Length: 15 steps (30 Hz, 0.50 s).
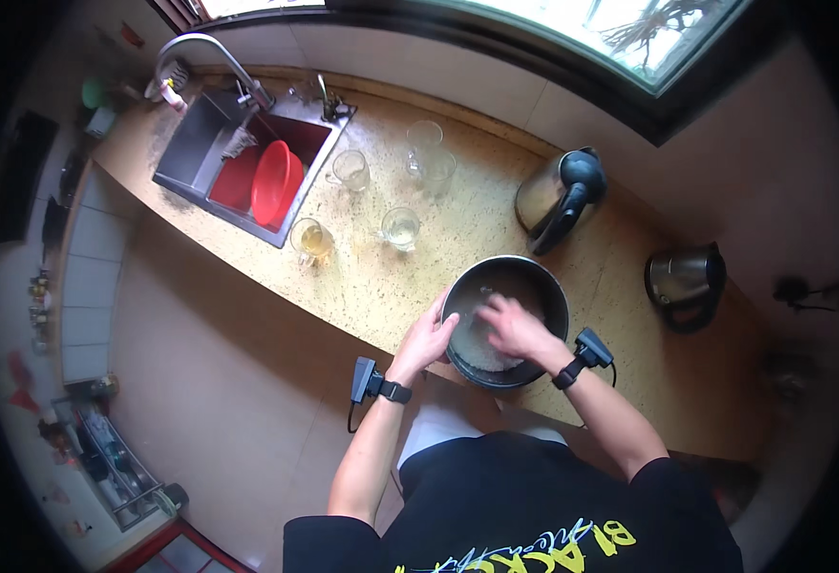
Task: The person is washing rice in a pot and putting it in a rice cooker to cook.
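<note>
A dark round pot (559,301) stands at the counter's front edge, right before me. White grains that look like rice (487,354) lie in cloudy liquid at its bottom. My left hand (430,336) grips the pot's left rim, thumb on the inside and fingers around the outer wall. Inside the pot is my right hand (516,326), blurred, with its fingers loosely apart above the grains. Nothing shows between those fingers, though their tips are hard to make out.
An electric kettle (544,190) stands just behind the pot, and a second kettle (684,283) is to the right. Several glass mugs (399,228) are spread left of the pot. Farther left, a sink (197,161) holds a red plastic basin (276,185) under a curved faucet (211,43).
</note>
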Each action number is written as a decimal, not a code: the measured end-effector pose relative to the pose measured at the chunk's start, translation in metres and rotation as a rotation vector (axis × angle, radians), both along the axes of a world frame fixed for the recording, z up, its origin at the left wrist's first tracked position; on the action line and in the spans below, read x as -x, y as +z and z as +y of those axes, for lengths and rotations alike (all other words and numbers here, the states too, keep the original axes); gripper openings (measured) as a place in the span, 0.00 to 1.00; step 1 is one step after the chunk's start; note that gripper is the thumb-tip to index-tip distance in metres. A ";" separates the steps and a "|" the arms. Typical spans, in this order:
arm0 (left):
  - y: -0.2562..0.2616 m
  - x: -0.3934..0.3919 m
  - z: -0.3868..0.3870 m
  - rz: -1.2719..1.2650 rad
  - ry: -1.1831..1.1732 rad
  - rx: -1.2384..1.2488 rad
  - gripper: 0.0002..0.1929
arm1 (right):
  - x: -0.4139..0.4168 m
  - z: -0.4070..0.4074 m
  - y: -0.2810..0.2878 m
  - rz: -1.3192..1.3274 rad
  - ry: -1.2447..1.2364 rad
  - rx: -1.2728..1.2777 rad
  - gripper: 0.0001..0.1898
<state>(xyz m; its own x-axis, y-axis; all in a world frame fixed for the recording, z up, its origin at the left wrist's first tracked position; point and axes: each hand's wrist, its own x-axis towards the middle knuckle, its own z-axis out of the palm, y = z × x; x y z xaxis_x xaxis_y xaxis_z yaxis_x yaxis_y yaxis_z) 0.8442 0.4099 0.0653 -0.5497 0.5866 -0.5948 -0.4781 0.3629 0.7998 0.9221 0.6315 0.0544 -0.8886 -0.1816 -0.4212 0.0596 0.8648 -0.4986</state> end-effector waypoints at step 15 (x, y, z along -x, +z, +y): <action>-0.112 -0.149 -0.146 -0.305 0.519 0.176 0.18 | -0.029 -0.011 0.047 -0.277 0.167 -0.054 0.16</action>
